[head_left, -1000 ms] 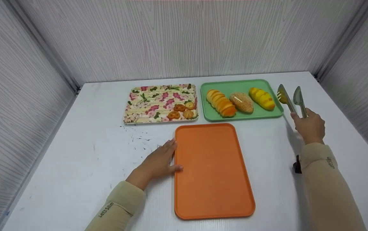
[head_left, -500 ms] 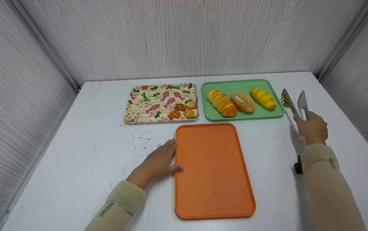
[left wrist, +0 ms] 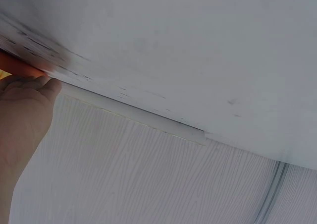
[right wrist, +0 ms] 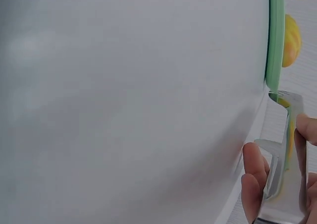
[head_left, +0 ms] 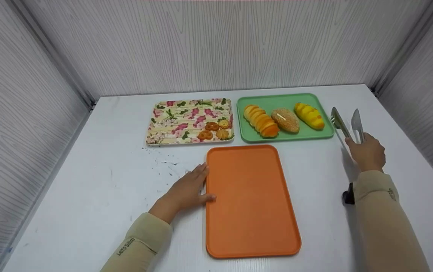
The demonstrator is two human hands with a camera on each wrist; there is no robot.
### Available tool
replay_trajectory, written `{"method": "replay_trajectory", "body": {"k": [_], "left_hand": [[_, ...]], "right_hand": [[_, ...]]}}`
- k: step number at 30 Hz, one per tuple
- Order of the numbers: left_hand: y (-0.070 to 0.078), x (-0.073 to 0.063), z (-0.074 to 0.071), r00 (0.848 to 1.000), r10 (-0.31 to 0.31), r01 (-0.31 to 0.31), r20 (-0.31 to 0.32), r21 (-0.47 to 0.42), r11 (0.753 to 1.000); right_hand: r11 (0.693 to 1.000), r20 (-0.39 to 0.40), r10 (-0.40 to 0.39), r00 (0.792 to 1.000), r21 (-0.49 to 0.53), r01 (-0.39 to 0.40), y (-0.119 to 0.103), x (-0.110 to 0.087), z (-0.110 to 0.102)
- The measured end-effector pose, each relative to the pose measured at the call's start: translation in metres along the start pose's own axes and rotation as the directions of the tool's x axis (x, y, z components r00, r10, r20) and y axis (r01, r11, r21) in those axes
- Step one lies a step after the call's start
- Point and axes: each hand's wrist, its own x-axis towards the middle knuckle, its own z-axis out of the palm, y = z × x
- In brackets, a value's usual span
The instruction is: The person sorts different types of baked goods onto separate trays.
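My right hand [head_left: 368,153] grips a pair of metal serving tongs [head_left: 357,124], whose two arms stand apart just right of the green tray [head_left: 284,97]. In the right wrist view the thumb and fingers wrap the tongs [right wrist: 290,184]. On the green tray lie a sliced-looking bread roll [head_left: 261,121], a seeded bun [head_left: 285,120] and a yellow bread roll [head_left: 309,115]. At the left edge of the orange tray [head_left: 252,200] rests my left hand [head_left: 186,190], its fingers straight along the outside and the thumb over the rim.
A floral tray [head_left: 178,121] stands at the back left, bearing pretzels [head_left: 211,126] and cookies [head_left: 222,134] in its front right corner. Dark specks mark the white table [head_left: 99,181] near the left hand. Wood-grain walls [head_left: 216,45] enclose the back and sides.
My right hand has shifted slightly right and toward me with the tongs, whose tips are now a little lower in view. The left hand and the trays stay put.
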Motion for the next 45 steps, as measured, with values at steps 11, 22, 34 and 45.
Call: {"method": "replay_trajectory", "body": {"k": [11, 22, 34, 45], "left_hand": [[0.001, 0.000, 0.000, 1.000, -0.012, 0.012, 0.011, -0.001, 1.000], [0.001, 0.001, -0.001, 1.000, -0.002, 0.002, 0.010, 0.000, 1.000], [-0.003, 0.002, -0.003, 0.999, -0.033, 0.032, 0.028, 0.019, 0.999], [-0.001, 0.005, -0.024, 0.999, -0.044, 0.045, -0.012, 0.047, 0.998]], "right_hand": [[0.996, 0.050, 0.062, 0.997, 0.063, -0.065, -0.001, 0.000, 0.002], [0.996, 0.072, 0.073, 0.995, 0.054, -0.077, -0.001, 0.000, 0.001], [0.997, 0.105, 0.068, 0.992, 0.027, -0.071, -0.010, 0.001, -0.004], [0.999, 0.078, -0.035, 0.996, -0.019, 0.037, -0.036, 0.005, -0.019]]}}
